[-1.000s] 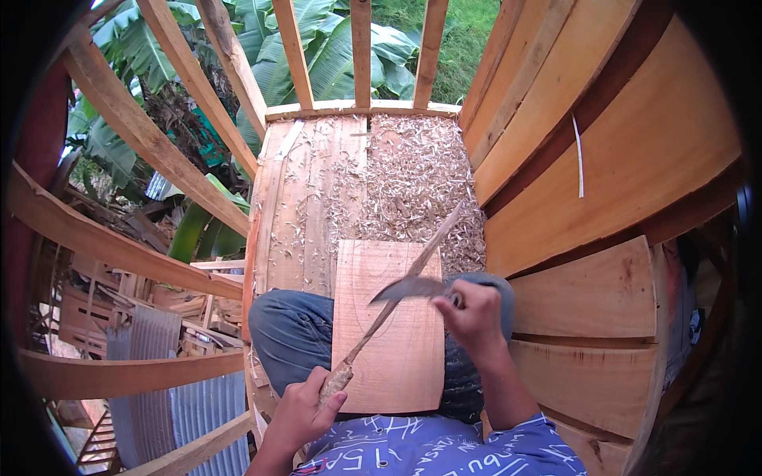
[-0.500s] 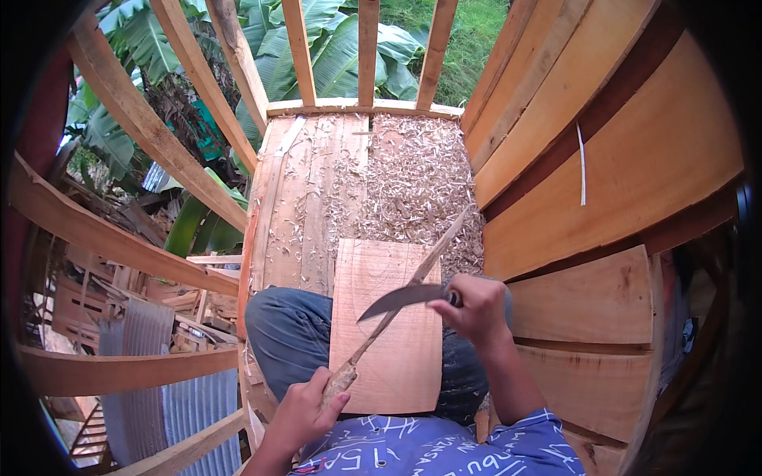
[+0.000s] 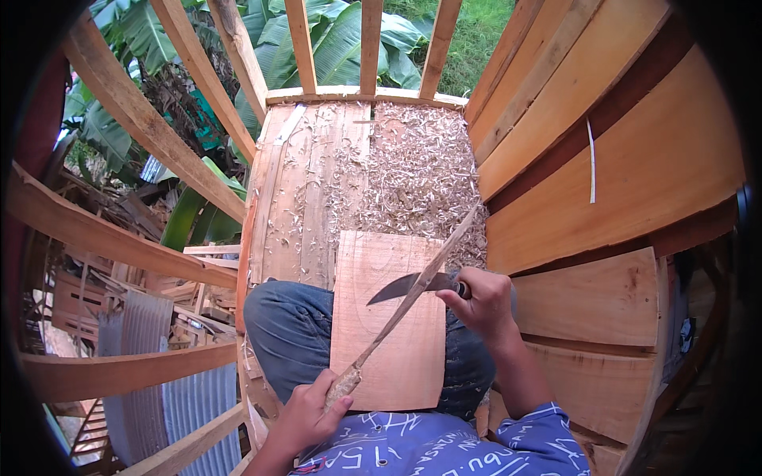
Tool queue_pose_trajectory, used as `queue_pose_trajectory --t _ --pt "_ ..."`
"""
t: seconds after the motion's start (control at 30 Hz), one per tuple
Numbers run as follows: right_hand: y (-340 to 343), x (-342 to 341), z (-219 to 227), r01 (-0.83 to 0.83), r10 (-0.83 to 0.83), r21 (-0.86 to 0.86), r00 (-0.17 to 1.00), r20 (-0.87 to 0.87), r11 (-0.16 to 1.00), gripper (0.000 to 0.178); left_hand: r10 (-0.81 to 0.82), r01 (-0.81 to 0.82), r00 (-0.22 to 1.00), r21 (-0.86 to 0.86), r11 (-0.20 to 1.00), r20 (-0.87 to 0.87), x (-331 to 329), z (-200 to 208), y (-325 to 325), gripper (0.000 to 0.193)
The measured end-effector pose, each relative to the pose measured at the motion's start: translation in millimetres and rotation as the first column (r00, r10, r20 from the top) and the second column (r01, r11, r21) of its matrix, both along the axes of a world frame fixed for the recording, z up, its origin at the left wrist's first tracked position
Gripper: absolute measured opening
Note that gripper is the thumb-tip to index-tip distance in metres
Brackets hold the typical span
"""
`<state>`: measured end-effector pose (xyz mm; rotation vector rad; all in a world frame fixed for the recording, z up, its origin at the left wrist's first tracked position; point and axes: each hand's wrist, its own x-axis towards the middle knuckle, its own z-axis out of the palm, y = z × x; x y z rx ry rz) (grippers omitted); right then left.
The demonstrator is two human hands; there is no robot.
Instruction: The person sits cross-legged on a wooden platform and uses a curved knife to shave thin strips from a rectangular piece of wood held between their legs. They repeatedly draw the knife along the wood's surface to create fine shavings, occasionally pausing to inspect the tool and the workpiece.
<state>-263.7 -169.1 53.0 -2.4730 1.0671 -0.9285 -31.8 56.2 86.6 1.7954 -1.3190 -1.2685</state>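
Observation:
My left hand [image 3: 312,408] is closed round the rough, pale, thicker end of a long brown stick [image 3: 398,314], which slants up and away to the right. In my right hand [image 3: 482,301] is a knife [image 3: 394,289] with a dark, curved blade, its tip pointing left. The blade crosses behind the stick near its middle; whether they touch I cannot tell. Under both lies a flat wooden board [image 3: 409,365], resting across my lap between my jeans-clad legs.
Wood shavings [image 3: 421,166] cover much of the plank floor [image 3: 317,190] ahead. Wooden slats [image 3: 151,119] fence the left and far sides, and board panels [image 3: 611,182] wall the right. Corrugated metal sheets [image 3: 139,349] and scrap wood lie outside, left.
The knife blade has gone from in front of the stick to behind it, and my right hand has shifted slightly right and away from me. My left hand keeps its hold.

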Motion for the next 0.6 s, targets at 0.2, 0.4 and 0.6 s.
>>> queue_pose_trajectory --t 0.2,0.4,0.6 --pt "0 -4 -25 0.242 -0.271 0.422 0.962 0.009 0.873 0.056 0.048 -0.049 0.994 -0.009 0.999 -0.102 9 -14 -5 0.027" --pt "21 4 -40 0.127 -0.234 0.486 0.958 0.166 0.865 0.053 0.035 -0.043 0.975 -0.033 0.999 -0.220 15 -31 -11 0.026" --pt "4 21 -18 0.119 -0.160 0.258 0.976 0.148 0.959 0.053 -0.044 0.048 0.957 0.006 0.999 -0.287 14 -38 -14 0.028"
